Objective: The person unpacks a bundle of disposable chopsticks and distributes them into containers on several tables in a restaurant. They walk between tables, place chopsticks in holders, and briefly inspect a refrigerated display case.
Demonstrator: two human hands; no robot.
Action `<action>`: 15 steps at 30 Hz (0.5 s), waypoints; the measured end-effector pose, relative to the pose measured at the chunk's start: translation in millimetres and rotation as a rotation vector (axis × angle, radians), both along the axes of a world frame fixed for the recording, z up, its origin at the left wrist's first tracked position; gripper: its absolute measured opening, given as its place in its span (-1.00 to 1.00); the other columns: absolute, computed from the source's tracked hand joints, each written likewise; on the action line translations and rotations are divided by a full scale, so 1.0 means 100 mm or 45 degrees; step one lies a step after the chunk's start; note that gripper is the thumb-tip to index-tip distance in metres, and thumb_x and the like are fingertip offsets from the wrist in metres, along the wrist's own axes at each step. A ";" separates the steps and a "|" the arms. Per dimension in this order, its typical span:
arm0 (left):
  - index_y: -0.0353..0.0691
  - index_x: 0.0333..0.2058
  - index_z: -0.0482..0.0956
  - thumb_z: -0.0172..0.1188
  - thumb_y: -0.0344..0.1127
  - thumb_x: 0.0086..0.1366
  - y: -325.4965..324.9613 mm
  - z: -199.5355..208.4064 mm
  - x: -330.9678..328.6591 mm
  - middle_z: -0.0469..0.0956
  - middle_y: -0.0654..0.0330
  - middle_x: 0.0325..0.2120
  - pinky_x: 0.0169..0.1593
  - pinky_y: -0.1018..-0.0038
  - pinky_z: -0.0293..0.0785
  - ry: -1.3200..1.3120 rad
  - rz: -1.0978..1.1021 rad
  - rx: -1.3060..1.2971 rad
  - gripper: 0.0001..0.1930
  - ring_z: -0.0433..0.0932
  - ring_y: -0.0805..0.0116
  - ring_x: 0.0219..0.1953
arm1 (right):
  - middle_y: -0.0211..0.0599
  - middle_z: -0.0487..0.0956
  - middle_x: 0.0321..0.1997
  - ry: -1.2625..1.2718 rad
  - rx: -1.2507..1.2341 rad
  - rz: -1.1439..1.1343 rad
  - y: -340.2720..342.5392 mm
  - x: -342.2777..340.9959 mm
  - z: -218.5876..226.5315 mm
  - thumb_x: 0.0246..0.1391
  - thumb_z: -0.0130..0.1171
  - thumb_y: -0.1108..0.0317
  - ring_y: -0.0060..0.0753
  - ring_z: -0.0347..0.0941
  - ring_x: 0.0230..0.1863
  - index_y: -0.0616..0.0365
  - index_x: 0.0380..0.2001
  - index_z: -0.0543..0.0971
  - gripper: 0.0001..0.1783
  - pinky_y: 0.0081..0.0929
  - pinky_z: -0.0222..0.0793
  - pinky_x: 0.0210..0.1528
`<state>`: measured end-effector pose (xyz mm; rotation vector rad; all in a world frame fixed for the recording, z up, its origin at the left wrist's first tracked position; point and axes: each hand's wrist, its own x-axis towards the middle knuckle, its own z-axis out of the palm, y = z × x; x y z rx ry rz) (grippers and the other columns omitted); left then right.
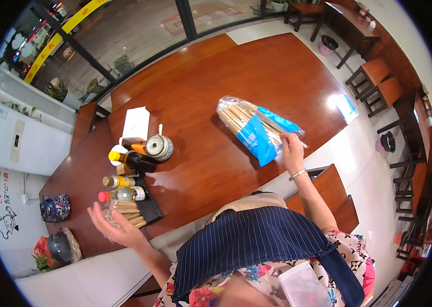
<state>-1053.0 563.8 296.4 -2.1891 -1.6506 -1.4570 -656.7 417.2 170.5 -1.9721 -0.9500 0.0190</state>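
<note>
Across the middle of the view, from nine to two o'clock, runs a long wooden table [211, 87], polished reddish brown and glossy enough to mirror the window light. At about one o'clock on it lies a clear plastic bag of chopsticks [253, 128] with a blue printed panel, packed with pale, slender sticks. The person's right hand [291, 149] rests at the bag's near end, fingers pinched on the plastic or on a stick poking out; which of the two cannot be told. At nine o'clock stands a cluster of condiments [131, 169]: dark and amber bottles, a round metal lidded pot and a white napkin box. Just below it, at about eight o'clock, the left hand [111, 222] is open, palm up, cradling a small bundle of chopsticks [126, 212] loosely wrapped in crinkled clear film beside a black tray.

The loose bundle looks the likeliest thing to go wrong: smooth sticks on an open palm could roll off and scatter. Tugging at the slick bag could also slide it along the varnished top or spill its contents.
</note>
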 end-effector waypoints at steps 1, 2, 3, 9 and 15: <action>-0.34 -0.01 0.30 -0.06 -0.38 0.21 -0.02 -0.03 0.21 0.31 0.05 -0.02 0.12 0.30 0.11 -0.170 -0.109 -0.056 -0.64 0.23 0.17 0.07 | -0.04 0.45 -0.29 -0.005 -0.097 0.022 -0.07 0.18 -0.12 -0.02 -0.04 0.51 0.00 0.38 -0.26 0.24 -0.30 0.45 -0.82 -0.27 0.30 -0.18; -0.36 -0.05 0.33 -0.07 -0.41 0.21 -0.03 -0.08 0.45 0.33 0.06 -0.06 0.10 0.33 0.14 -0.340 -0.218 -0.114 -0.67 0.27 0.20 0.03 | -0.02 0.45 -0.25 -0.009 -0.194 0.044 -0.12 0.33 -0.25 -0.01 -0.03 0.47 0.02 0.37 -0.21 0.24 -0.26 0.45 -0.79 -0.25 0.29 -0.14; -0.35 -0.11 0.37 -0.05 -0.43 0.19 -0.03 -0.18 0.73 0.38 0.12 -0.14 0.03 0.39 0.21 -0.367 -0.285 -0.219 -0.72 0.34 0.28 -0.08 | 0.01 0.44 -0.19 -0.087 -0.272 0.075 -0.11 0.43 -0.39 -0.01 -0.02 0.42 0.03 0.35 -0.16 0.25 -0.22 0.44 -0.75 -0.24 0.27 -0.09; -0.24 0.00 0.33 0.10 -0.20 0.21 0.05 -1.44 2.06 0.42 0.20 -0.16 -0.03 0.53 0.30 -0.650 -0.761 -1.267 -0.58 0.38 0.43 -0.14 | 0.13 0.45 -0.23 -0.279 -0.635 0.162 0.28 0.55 -0.53 -0.07 0.02 0.02 0.16 0.38 -0.23 0.30 -0.20 0.39 -0.47 -0.14 0.29 -0.11; -0.17 0.07 0.21 0.17 0.01 0.11 0.07 -1.78 3.00 0.33 0.20 -0.04 -0.13 0.45 0.37 -1.084 -0.618 -1.926 -0.37 0.35 0.40 -0.07 | 0.17 0.52 -0.37 0.189 -0.960 0.578 0.62 0.70 -0.42 -0.02 -0.14 -0.19 0.03 0.47 -0.28 0.45 -0.21 0.41 -0.25 -0.25 0.36 -0.16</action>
